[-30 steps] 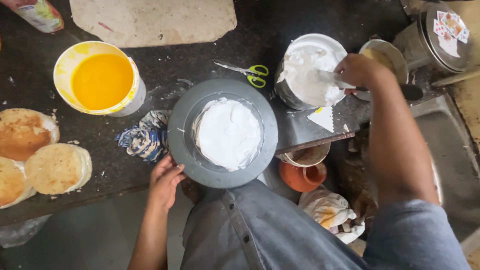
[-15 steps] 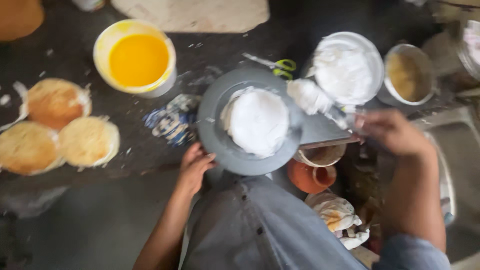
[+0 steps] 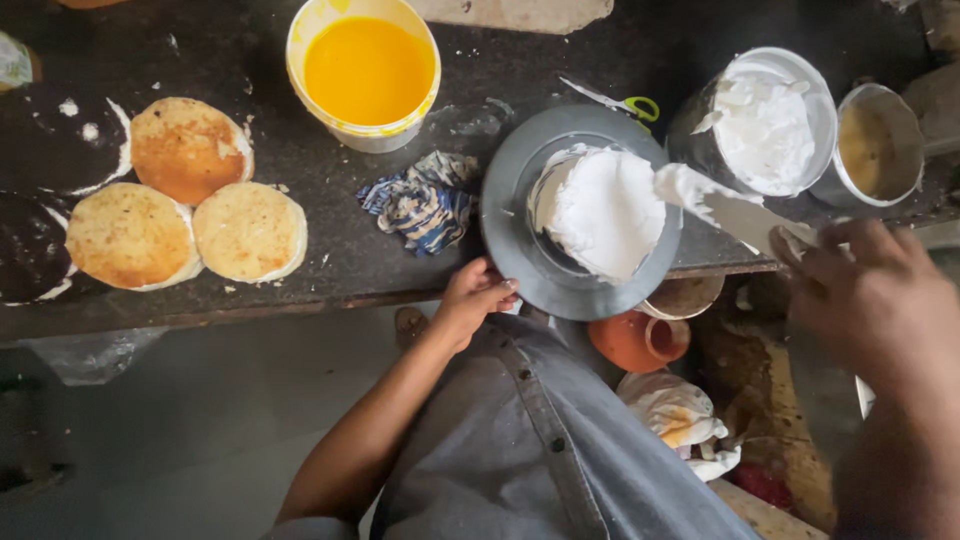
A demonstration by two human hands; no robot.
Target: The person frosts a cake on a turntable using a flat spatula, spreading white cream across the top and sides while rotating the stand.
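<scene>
Cake, coated in white cream, sits on a grey round stand at the front edge of the dark worktable. Your left hand rests on the stand's near rim, fingers curled together. Your right hand grips a cream-laden spatula, its blade touching the cake's side. Behind stand a tub of cream and a bucket of yellow liquid.

Turntable dull grey metal, matt. Cake coated in smooth white cream. Spatula blade metal, cream-smeared. Table dark, rough, crumb-speckled. Rag crumpled patterned cloth. Bucket glossy plastic.
</scene>
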